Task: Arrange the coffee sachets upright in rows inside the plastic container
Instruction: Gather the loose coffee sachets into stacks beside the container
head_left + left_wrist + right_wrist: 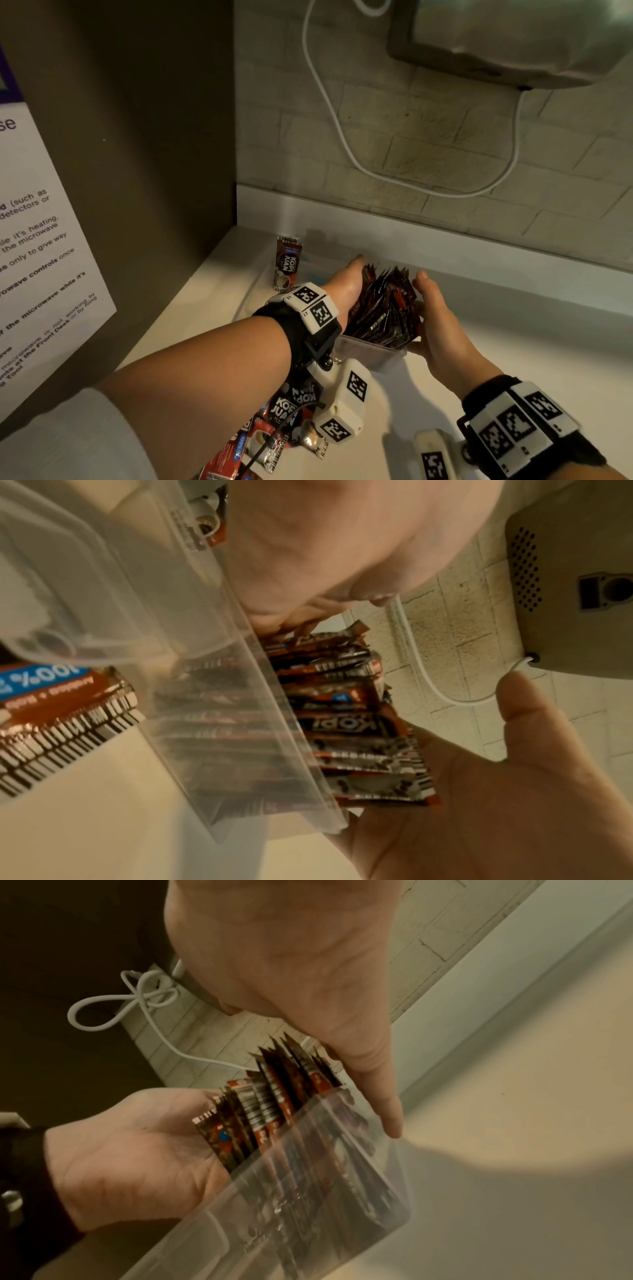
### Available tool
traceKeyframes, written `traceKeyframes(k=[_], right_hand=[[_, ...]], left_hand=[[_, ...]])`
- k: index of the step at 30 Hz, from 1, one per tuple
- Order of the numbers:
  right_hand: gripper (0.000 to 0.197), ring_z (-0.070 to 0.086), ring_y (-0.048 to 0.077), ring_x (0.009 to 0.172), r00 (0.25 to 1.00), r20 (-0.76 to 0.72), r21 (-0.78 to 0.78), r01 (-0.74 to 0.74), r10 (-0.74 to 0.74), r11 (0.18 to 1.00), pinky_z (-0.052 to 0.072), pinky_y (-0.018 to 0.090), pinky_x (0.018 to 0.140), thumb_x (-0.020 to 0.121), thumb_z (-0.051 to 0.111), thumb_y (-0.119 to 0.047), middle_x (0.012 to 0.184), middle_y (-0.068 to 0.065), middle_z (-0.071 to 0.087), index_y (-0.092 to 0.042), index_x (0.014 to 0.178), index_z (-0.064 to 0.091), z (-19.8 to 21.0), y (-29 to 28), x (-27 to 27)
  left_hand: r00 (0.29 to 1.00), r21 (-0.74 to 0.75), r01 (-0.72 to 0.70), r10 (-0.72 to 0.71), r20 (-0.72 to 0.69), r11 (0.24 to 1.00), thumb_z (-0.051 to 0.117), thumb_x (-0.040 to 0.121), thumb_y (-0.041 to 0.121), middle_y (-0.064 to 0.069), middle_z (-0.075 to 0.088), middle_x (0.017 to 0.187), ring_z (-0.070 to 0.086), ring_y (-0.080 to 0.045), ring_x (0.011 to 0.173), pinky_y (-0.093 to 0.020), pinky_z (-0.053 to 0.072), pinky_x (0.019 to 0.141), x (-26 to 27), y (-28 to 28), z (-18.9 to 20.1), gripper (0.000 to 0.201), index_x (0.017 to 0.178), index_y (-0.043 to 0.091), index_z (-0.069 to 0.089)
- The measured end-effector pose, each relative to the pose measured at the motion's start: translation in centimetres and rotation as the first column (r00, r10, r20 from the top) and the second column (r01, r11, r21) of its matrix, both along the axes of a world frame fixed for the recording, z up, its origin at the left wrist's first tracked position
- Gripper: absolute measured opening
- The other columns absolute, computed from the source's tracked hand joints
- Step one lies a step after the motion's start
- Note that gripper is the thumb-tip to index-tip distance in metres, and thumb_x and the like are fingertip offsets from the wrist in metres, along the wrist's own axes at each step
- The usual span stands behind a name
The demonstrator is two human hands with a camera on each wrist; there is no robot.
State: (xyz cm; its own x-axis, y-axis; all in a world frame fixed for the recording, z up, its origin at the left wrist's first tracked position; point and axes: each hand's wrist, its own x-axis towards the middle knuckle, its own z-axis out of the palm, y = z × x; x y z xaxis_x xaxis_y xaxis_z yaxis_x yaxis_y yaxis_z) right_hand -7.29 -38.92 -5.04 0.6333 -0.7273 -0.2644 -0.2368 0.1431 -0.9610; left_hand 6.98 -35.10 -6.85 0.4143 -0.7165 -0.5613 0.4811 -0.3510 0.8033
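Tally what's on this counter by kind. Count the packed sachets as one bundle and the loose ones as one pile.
Plastic container: 1
Bundle of sachets in the container: 1
Lone upright sachet at the back: 1
Pile of loose sachets: 1
Hands, left hand and right hand, flanking the bundle: 2
Total: 6

Two bare forearms reach forward side by side, each wrist wrapped in a black band carrying white blocks printed with square black markers. The left hand [346, 287] and right hand [436, 329] face each other palm to palm, fingers straight and together, thumbs up, with a narrow gap between them.
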Motion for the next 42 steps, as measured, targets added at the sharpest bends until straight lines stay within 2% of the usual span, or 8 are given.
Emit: traceKeyframes(k=[7,10,14,18,22,28,34,42], right_hand=[[0.053,0.043,0.021,0.128,0.993,0.069,-0.239,0.112,-0.099,0.965,0.033,0.045,0.108,0.091,0.042,-0.059,0.135,-0.005,0.047,-0.029,0.134,0.040,1.6,0.3,-0.6],[0.027,0.057,0.009,0.102,0.984,0.168,-0.595,0.143,-0.052,0.791,0.043,0.024,0.081,0.092,0.058,-0.036,0.109,-0.006,0.061,-0.022,0.115,0.055,3.3,1.2,-1.7],[0.005,0.061,0.001,0.074,0.957,-0.046,-0.833,-0.194,0.285,0.518,0.043,0.009,0.062,0.079,0.062,-0.028,0.082,-0.018,0.066,-0.032,0.078,0.064,4.4,3.7,-3.1],[0.036,0.059,0.001,0.094,0.645,-0.434,-0.671,-0.697,0.628,0.252,0.043,0.009,0.076,0.080,0.057,-0.049,0.101,-0.013,0.066,-0.026,0.105,0.068,2.9,7.7,-3.0],[0.084,0.028,0.009,0.135,0.368,-0.647,-0.468,-0.883,0.668,0.032,0.028,0.027,0.113,0.080,0.061,-0.058,0.149,-0.005,0.028,-0.028,0.148,0.021,-0.5,11.3,-1.8],[0.097,-0.018,0.030,0.145,0.372,-0.806,-0.332,-0.928,0.461,0.169,-0.011,0.054,0.113,0.083,0.048,-0.069,0.158,0.003,-0.021,-0.033,0.149,-0.013,-3.0,14.1,2.1],[0.086,-0.018,0.038,0.143,0.220,-0.916,-0.180,-0.973,0.336,0.146,-0.009,0.068,0.109,0.086,0.039,-0.071,0.153,0.002,-0.033,-0.042,0.146,-0.016,-3.7,13.2,2.5],[0.082,-0.028,0.035,0.140,0.124,-0.941,-0.092,-0.989,0.314,0.114,-0.007,0.064,0.111,0.090,0.032,-0.067,0.149,0.000,-0.040,-0.041,0.144,-0.025,-2.7,11.8,-3.0]], left_hand=[[0.975,-0.022,-0.084,0.087,0.205,0.996,0.033,0.100,0.052,-0.008,0.027,0.158,0.027,-0.025,0.143,-0.036,0.023,0.112,-1.1,4.7,4.2,0.064,0.152,0.015,0.026],[0.922,-0.052,-0.070,0.084,0.379,0.996,0.045,0.098,0.044,-0.004,0.037,0.150,0.041,-0.020,0.127,-0.031,0.029,0.095,-1.1,7.8,5.1,0.053,0.143,0.017,0.039],[0.773,-0.065,-0.112,0.128,0.621,0.992,0.061,0.089,0.037,0.000,0.047,0.132,0.046,-0.013,0.111,-0.030,0.038,0.086,-0.7,13.4,4.7,0.047,0.132,0.027,0.046],[0.719,0.078,-0.076,0.000,0.695,0.994,0.067,0.070,0.047,0.008,0.035,0.137,0.041,-0.017,0.126,-0.045,0.040,0.105,-0.8,19.0,2.9,0.074,0.136,0.040,0.035],[0.589,0.374,0.095,-0.355,0.726,0.923,0.076,0.056,0.046,0.012,0.025,0.144,0.023,-0.014,0.139,-0.042,0.033,0.112,-1.6,23.6,0.9,0.108,0.146,0.045,0.016],[0.433,0.619,0.141,-0.610,0.663,0.773,0.078,0.048,0.060,0.010,0.013,0.154,0.021,-0.017,0.136,-0.037,0.032,0.112,-2.7,26.8,-0.2,0.130,0.151,0.040,0.001],[0.284,0.674,0.165,-0.689,0.667,0.720,0.078,0.058,0.049,0.012,0.032,0.120,0.032,-0.011,0.108,-0.030,0.034,0.103,-4.0,26.9,-1.7,0.103,0.138,0.045,0.013],[0.113,0.693,0.315,-0.750,0.651,0.649,0.077,0.074,0.032,0.009,0.024,0.138,0.028,-0.015,0.121,-0.028,0.028,0.108,-5.3,24.4,-1.5,0.105,0.149,0.040,0.005]])
